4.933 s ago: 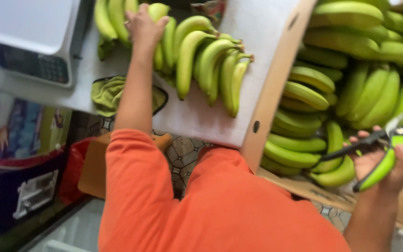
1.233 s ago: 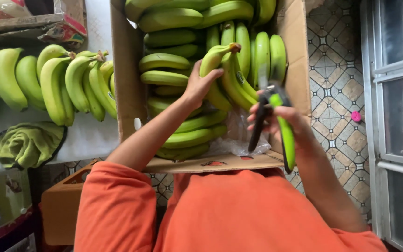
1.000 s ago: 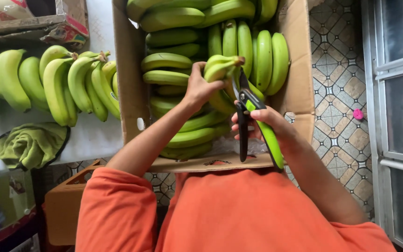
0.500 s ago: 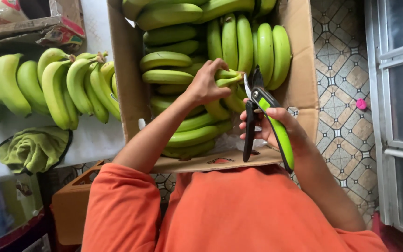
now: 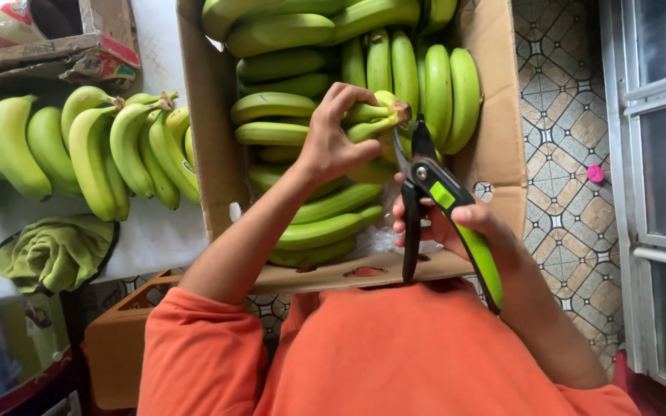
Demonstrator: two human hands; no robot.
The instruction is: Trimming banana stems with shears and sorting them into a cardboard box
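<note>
Left hand (image 5: pixel 331 146) wrapped around a small bunch of green bananas (image 5: pixel 371 123), lifting it just above the rest of the fruit in the cardboard box (image 5: pixel 495 139), fingers curled over the top and thumb tucked underneath. Brown cut stem of the bunch pointing right, straight at the pruning shears (image 5: pixel 441 200). Right hand (image 5: pixel 456 227) closed tight around those shears, black and lime-green handles squeezed between palm and fingers, blades reaching up to the stem and looking nearly touching it; can't tell if they're actually biting in. Box packed with more green bananas (image 5: pixel 302 46), lying mostly crosswise on the left and upright along the far right wall. Over on the left, outside the box, another hand of green bananas (image 5: pixel 117 154) laid out on a white table (image 5: pixel 156 239), with a crumpled green cloth (image 5: pixel 55 250) just near of them. Patterned tile floor (image 5: pixel 564 177) off to the right, orange sleeves (image 5: pixel 210 354) filling the near edge.
</note>
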